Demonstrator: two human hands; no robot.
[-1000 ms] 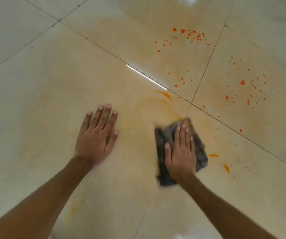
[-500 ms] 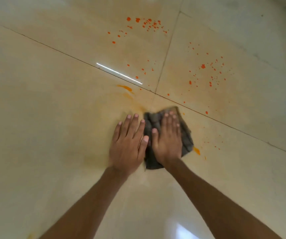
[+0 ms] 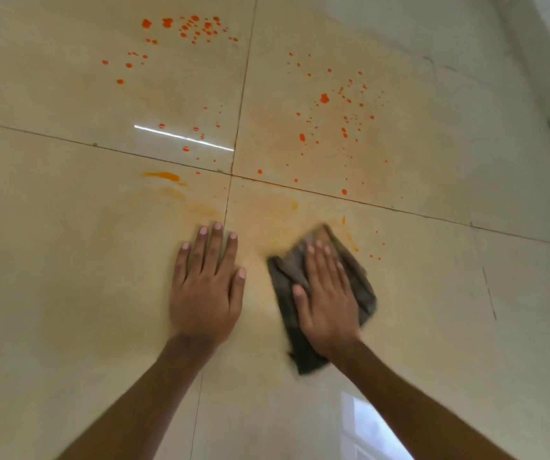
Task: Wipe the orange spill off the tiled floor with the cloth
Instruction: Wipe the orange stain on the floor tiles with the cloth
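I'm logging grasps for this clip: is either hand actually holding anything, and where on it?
No real grasp. The right hand presses flat on the middle of the cloth; the left hand rests bare on the floor.

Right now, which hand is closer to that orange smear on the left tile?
The left hand. It lies flat on the floor just below and right of the smear. The right hand presses the cloth on the next tile, farther right.

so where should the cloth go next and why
Probably push the dark grey cloth forward and to the right under the flat right hand. Orange streaks and droplets lie just past its far edge, and beyond the grout line the far tiles carry unwiped orange spatter.
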